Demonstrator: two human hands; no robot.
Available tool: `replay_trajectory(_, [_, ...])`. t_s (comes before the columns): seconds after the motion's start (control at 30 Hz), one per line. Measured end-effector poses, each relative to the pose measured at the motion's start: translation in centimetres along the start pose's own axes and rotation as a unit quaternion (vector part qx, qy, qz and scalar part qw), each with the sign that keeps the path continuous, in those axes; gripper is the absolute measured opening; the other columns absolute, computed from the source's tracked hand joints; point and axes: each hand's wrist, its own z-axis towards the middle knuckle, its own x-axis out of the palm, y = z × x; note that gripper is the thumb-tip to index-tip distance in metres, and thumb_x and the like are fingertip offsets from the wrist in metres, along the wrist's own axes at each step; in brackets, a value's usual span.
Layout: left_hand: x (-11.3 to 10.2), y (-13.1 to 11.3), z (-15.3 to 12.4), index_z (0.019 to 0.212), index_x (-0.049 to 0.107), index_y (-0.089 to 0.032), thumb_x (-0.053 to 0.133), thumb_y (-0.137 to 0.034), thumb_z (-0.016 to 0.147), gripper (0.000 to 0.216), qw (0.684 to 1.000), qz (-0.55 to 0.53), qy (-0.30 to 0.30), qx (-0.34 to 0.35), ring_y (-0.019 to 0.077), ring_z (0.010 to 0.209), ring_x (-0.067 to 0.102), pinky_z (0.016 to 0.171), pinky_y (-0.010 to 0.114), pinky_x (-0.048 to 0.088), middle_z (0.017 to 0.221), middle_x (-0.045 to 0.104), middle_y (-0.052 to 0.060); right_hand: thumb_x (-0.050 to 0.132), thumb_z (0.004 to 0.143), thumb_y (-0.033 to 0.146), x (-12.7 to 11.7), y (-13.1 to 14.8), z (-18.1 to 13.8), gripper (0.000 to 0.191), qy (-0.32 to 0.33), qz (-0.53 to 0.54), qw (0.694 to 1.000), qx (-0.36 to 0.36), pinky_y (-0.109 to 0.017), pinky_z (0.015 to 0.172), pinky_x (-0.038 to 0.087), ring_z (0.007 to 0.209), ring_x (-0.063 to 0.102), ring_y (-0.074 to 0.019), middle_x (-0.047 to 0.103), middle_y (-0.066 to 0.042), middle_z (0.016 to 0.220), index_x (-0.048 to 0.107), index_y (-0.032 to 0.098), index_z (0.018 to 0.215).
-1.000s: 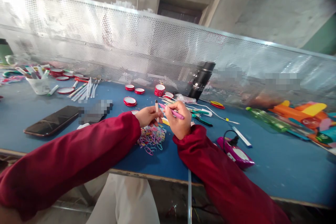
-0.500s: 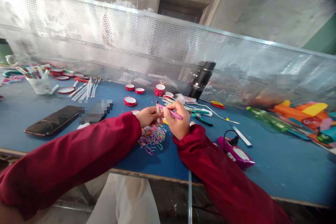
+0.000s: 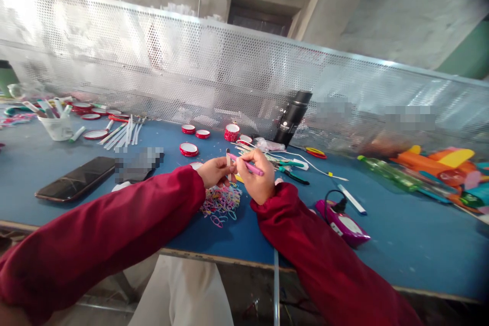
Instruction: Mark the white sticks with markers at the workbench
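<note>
Over the blue table, my left hand (image 3: 213,171) is closed on a thin, pale flat stick (image 3: 228,158), held upright with a dark upper end. My right hand (image 3: 260,179) grips a pink-purple marker (image 3: 253,168) like a pen, its front end against or very close to the stick; contact cannot be made out. The fingertips of both hands meet or nearly meet there. Just below lies a loose pile of small coloured rubber bands (image 3: 221,205). Behind the hands are red-rimmed round lids (image 3: 189,150) and teal-handled pliers (image 3: 294,175).
To the left lie a dark phone (image 3: 78,178), white strips (image 3: 120,135) and a cup of markers (image 3: 57,127). A black cylinder (image 3: 293,118) stands by the perforated metal screen (image 3: 229,61). At right are a purple power adapter (image 3: 344,224), a blue-tipped marker (image 3: 352,199) and a green bottle (image 3: 389,172).
The view has shifted very slightly. Both hands keep their grips on the stick and the marker, with hardly any visible movement between them.
</note>
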Motion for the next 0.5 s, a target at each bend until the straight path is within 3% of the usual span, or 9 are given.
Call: replay_trajectory(0.5, [-0.17, -0.36, -0.06, 0.082, 0.051, -0.014, 0.062, -0.036, 0.081, 0.025, 1.000, -0.020, -0.011, -0.013, 0.0047, 0.045, 0.053, 0.040, 0.016, 0.035, 0.068, 0.061, -0.001, 0.058, 0.082, 0.027, -0.32, -0.21, 0.07, 0.008, -0.023, -0.008, 1.000, 0.003, -0.032, 0.066, 0.048, 0.070, 0.061, -0.0179, 0.063, -0.001, 0.071, 0.053, 0.023, 0.077])
